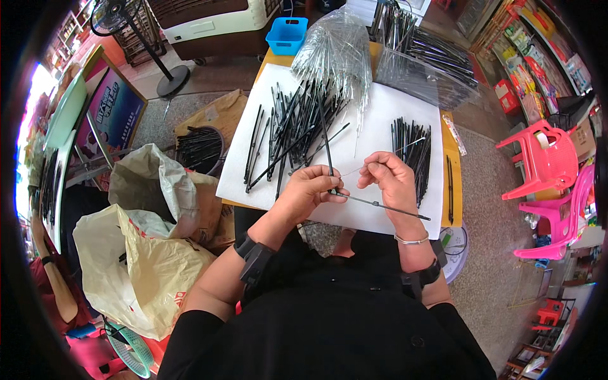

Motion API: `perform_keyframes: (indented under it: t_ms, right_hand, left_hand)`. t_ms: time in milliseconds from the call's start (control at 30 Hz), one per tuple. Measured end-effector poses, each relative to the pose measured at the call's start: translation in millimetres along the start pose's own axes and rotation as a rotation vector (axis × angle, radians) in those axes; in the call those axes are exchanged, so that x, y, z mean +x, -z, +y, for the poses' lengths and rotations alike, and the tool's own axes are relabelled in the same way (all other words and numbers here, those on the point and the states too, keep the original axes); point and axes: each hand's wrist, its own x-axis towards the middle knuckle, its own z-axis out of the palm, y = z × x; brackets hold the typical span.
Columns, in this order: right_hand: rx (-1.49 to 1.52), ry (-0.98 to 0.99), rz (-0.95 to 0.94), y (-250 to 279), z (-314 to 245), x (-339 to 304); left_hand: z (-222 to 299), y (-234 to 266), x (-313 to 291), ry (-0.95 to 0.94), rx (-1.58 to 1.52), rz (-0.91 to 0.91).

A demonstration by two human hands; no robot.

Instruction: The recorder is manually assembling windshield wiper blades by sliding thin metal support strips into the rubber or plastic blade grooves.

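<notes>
White sheet (380,130) bears black rods (299,130) beside clear bag (335,50).

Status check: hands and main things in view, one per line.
Left hand: closed on black rods
Right hand: pinching thin wire
Left rod pile: loose, crisscrossed
Right rod pile: roughly aligned
Clear bag: crumpled
White sack: mouth open
Cream sack: mouth open
Floor fan: upright

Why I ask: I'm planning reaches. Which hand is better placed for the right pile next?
Right, probably: the right hand is beside that pile, though it seems to pinch a thin wire; the left hand is farther off, holding a black rod.
</notes>
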Motion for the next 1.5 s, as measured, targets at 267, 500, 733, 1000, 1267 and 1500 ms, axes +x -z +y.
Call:
perform_keyframes:
  t_ms: [267, 500, 733, 1000, 1267, 1500]
  right_hand:
    - [-0.012, -0.023, -0.135, -2, -1, -3]
    - [0.168, -0.149, -0.04, -12, 0, -2]
    - [-0.074, -0.251, -0.167, -11, -7, 4]
    - [0.124, -0.185, -0.053, -8, 4, 6]
    - [0.049, -0.151, -0.068, -9, 3, 5]
    - [-0.063, -0.097, -0.035, -17, -2, 4]
  left_hand:
    - [1, 7, 2, -0.145, -0.183, 0.087]
    - [-7, 3, -5, -0.196, -0.018, 0.084]
    - [3, 3, -10, -0.066, 0.445, -0.025]
    - [-5, -2, -9, -0.135, 0.312, 0.085]
    - [-11, -2, -5, -0.134, 0.409, 0.104]
    - [-10, -2, -1, -0.174, 0.474, 0.049]
